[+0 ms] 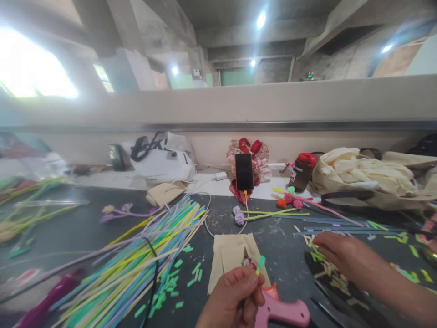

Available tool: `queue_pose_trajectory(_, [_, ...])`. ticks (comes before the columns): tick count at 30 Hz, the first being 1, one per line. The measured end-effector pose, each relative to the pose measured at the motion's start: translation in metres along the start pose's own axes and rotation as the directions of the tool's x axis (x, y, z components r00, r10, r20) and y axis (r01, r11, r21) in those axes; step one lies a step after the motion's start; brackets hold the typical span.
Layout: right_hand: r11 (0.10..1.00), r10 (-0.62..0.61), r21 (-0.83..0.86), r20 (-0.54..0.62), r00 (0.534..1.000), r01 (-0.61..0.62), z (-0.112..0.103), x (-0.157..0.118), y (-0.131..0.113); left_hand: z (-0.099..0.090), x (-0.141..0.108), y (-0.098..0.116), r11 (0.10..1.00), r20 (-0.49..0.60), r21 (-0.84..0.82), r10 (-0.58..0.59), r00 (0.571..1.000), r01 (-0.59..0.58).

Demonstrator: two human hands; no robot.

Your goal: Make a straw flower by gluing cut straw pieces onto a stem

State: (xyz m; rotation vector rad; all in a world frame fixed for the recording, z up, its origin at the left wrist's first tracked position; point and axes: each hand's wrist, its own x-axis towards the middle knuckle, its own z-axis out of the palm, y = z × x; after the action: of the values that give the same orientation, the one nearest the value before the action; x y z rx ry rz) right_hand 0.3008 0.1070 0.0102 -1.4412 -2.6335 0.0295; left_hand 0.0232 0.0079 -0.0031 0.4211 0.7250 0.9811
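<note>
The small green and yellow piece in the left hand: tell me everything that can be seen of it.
The green and yellow piece is short and thin, with a bent green top and a yellow part below. It looks soft, but is too small to tell the material. The left hand pinches it between thumb and fingers, hiding its lower end. It points upward, in view near the right edge of the tan sheet.

Pink glue gun [285, 311] partly behind left hand [234, 294]
</note>
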Motion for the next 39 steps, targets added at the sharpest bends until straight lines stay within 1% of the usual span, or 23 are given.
queue_pose_trajectory(5, [0.995, -0.019, 0.093, -0.015, 1.0, 0.02, -0.001, 0.002, -0.007, -0.001, 0.002, -0.001, 0.999, -0.004, 0.01, 0.035, 0.999, -0.035])
queue_pose_trajectory(8, [0.987, -0.044, 0.153, -0.024, 0.999, 0.047, -0.001, 0.006, -0.011, 0.0, 0.001, 0.0, 0.999, -0.01, 0.016, 0.03, 0.999, -0.03])
queue_pose_trajectory(11, [0.96, -0.055, 0.274, 0.005, 0.998, 0.051, -0.003, 0.011, -0.016, -0.001, 0.002, 0.001, 0.999, -0.008, 0.021, 0.038, 0.999, -0.038])
queue_pose_trajectory(14, [0.929, -0.015, 0.371, 0.05, 0.999, -0.005, -0.005, 0.016, -0.023, -0.004, 0.004, -0.001, 0.998, 0.008, 0.035, 0.057, 0.998, -0.057])
queue_pose_trajectory(18, [0.864, 0.061, 0.49, 0.13, 0.99, -0.118, -0.004, 0.023, -0.032, -0.006, 0.006, -0.002, 0.997, 0.025, 0.037, 0.072, 0.997, -0.073])
queue_pose_trajectory(20, [0.825, 0.075, 0.54, 0.185, 0.98, -0.165, -0.003, 0.026, -0.036, -0.007, 0.006, -0.001, 0.997, 0.027, 0.034, 0.075, 0.997, -0.076])
queue_pose_trajectory(22, [0.807, 0.066, 0.56, 0.228, 0.971, -0.187, 0.0, 0.027, -0.038, -0.006, 0.005, 0.0, 0.996, 0.024, 0.037, 0.075, 0.997, -0.076])
queue_pose_trajectory(24, [0.808, 0.051, 0.557, 0.258, 0.965, -0.192, 0.003, 0.028, -0.038, -0.006, 0.005, 0.0, 0.997, 0.02, 0.042, 0.068, 0.998, -0.068])
queue_pose_trajectory(27, [0.846, 0.03, 0.506, 0.272, 0.962, -0.169, 0.009, 0.026, -0.034, -0.006, 0.004, 0.0, 0.997, 0.023, 0.054, 0.061, 0.998, -0.063])
queue_pose_trajectory(30, [0.905, 0.03, 0.402, 0.265, 0.964, -0.139, 0.017, 0.024, -0.026, -0.005, 0.004, 0.0, 0.995, 0.036, 0.072, 0.062, 0.997, -0.065])
queue_pose_trajectory(33, [0.956, 0.051, 0.27, 0.24, 0.969, -0.117, 0.026, 0.022, -0.02, -0.005, 0.005, 0.0, 0.996, 0.018, 0.083, 0.041, 0.999, -0.043])
queue_pose_trajectory(36, [0.98, 0.066, 0.17, 0.218, 0.974, -0.105, 0.031, 0.02, -0.02, -0.005, 0.006, -0.001, 0.995, 0.005, 0.083, 0.051, 0.999, -0.051])
queue_pose_trajectory(39, [0.987, 0.057, 0.132, 0.221, 0.974, -0.087, 0.028, 0.017, -0.022, -0.005, 0.005, -0.002, 0.996, -0.016, 0.07, 0.059, 0.998, -0.058])
